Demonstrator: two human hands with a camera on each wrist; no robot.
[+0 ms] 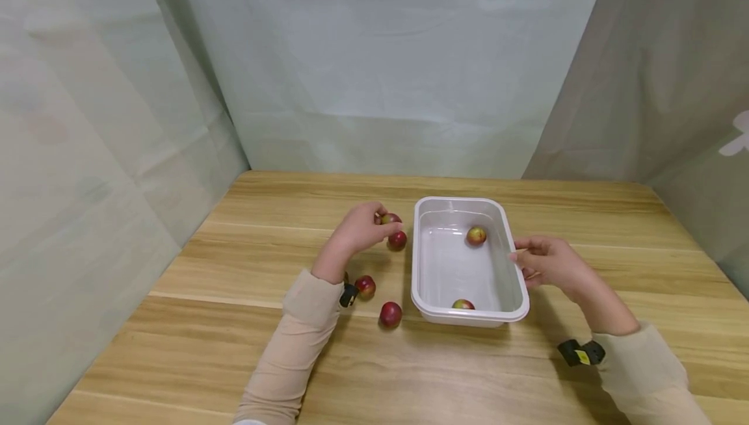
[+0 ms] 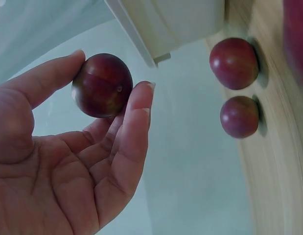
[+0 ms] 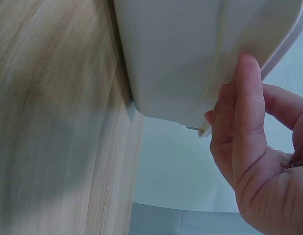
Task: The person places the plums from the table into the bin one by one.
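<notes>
While it is pinched between thumb and fingertips, the dark red plum (image 2: 102,85) sits lifted in the left hand (image 1: 359,230), just left of the white tray (image 1: 462,318). A second plum (image 1: 397,240) lies on the wooden table (image 1: 234,321) right beside that hand. Two more plums (image 1: 365,286) rest nearer, by the left sleeve, one (image 1: 390,314) close to the tray's near left corner. Inside the tray lie two yellowish-red plums (image 1: 476,236), far and near. The right hand (image 1: 550,262), fingers loosely bent, touches the tray's right wall and holds nothing.
</notes>
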